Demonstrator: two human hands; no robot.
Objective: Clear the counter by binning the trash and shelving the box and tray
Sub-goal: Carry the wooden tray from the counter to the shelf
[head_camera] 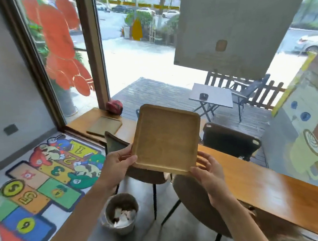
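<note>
I hold a square wooden tray (165,137) up in the air above the counter, tilted toward me and with nothing on it. My left hand (117,162) grips its near left corner, thumb on top. My right hand (208,172) holds its near right corner from below. A grey bin (121,214) with crumpled white trash inside stands on the floor beneath my left forearm. A second flat wooden tray or board (104,125) lies at the far left end of the wooden counter (259,184).
A small red object (114,106) sits on the counter by the window frame. Brown chairs (198,200) stand under and beside the counter; a dark chair back (231,140) is beyond it. A colourful hopscotch mat (33,184) covers the floor at left.
</note>
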